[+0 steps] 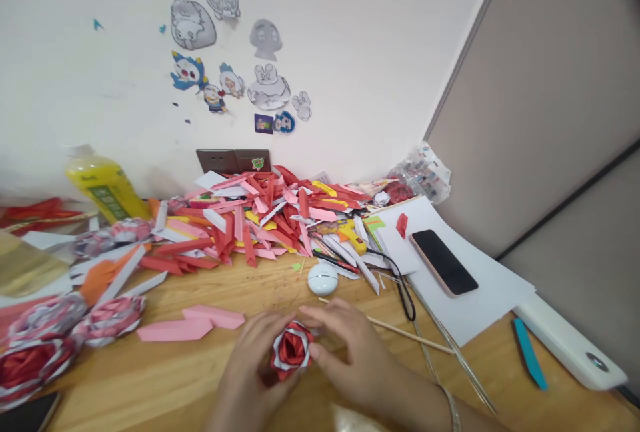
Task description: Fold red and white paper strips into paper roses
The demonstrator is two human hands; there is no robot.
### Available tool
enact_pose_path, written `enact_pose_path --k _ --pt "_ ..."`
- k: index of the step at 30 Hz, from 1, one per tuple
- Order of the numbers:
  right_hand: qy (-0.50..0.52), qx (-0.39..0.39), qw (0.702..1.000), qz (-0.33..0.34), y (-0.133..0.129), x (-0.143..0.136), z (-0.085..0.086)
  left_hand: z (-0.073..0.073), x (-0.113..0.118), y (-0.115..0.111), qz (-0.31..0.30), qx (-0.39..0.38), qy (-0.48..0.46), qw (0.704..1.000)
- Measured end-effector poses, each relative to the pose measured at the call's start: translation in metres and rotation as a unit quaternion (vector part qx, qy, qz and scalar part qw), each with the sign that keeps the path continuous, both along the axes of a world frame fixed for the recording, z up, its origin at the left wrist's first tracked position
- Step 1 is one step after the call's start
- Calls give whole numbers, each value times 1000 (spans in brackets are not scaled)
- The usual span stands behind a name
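A small red and white folded-paper rose (291, 350) is held over the front of the wooden table. My left hand (255, 359) is closed around its left side and underside. The thumb and fingers of my right hand (345, 349) press on its right edge. Two pink folded paper strips (193, 323) lie on the table just left of my hands. Beyond my right hand sits a white rounded gadget like a mouse (323, 279), and a thin wooden stick (410, 334) runs out to the right.
Folded strips (255, 219) are heaped along the wall. Finished paper roses (40, 365) crowd the left, near a yellow bottle (107, 185). A yellow glue gun (353, 237) with a black cord lies behind. To the right are white sheets, a phone (445, 262) and a white bar-shaped device (570, 342).
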State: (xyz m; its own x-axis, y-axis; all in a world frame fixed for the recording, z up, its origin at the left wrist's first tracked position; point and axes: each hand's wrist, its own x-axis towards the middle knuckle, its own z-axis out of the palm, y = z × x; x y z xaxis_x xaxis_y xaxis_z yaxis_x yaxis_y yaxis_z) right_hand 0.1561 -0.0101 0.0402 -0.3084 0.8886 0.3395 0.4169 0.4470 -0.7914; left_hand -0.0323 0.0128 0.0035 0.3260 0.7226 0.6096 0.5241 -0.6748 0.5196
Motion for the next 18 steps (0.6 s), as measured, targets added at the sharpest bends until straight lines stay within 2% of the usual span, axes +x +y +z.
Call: enact_pose_path --k 3,7,11,18 --pt "32 -42 999 -5 -6 -2 -4 0 -2 0 23 9 -14 1000" --pt "166 -139 975 -59 1 -4 -13 4 -8 -2 36 50 18 998" --pt "219 -253 942 -28 14 -4 -20 8 -8 -5 36 49 14 998" --pt "264 -263 928 -32 15 -5 -14 2 -3 -6 25 44 20 998"
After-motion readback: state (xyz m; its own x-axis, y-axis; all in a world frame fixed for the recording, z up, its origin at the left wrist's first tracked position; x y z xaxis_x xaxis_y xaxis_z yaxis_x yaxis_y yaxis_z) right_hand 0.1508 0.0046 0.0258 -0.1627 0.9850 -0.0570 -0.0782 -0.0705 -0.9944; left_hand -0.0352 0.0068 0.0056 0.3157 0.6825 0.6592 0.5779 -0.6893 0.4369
